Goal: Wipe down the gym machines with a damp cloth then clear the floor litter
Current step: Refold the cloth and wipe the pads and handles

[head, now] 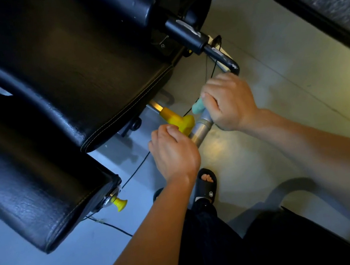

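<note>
**Handle bar under wipe; both hands on the machine**

The right hand (pixel 230 102) is curled round the silver handle bar (pixel 201 129) of the gym machine, with a pale green cloth (pixel 198 107) bunched under its fingers; only a small fold of the cloth shows at the hand's left edge. The left hand (pixel 173 152) sits just below and to the left, fingers curled against the yellow adjustment lever (pixel 178 120) where it meets the bar. Whether it truly grips the lever or only steadies it cannot be told.

The black seat pads (pixel 65 98) lie left of both hands. A second yellow knob (pixel 119 203) sits below the left hand, at the lower pad's corner.

Judgement: the wipe of the bar is in hand. To do it well, the cloth should wrap the full round of the tube and travel its length, including the joint beside the lever and the dark bent grip (pixel 225 59) above the right hand, where pale residue shows.

No container is in view. No litter is seen on the floor (pixel 277 107) near the hands; that stage appears not yet begun.
</note>
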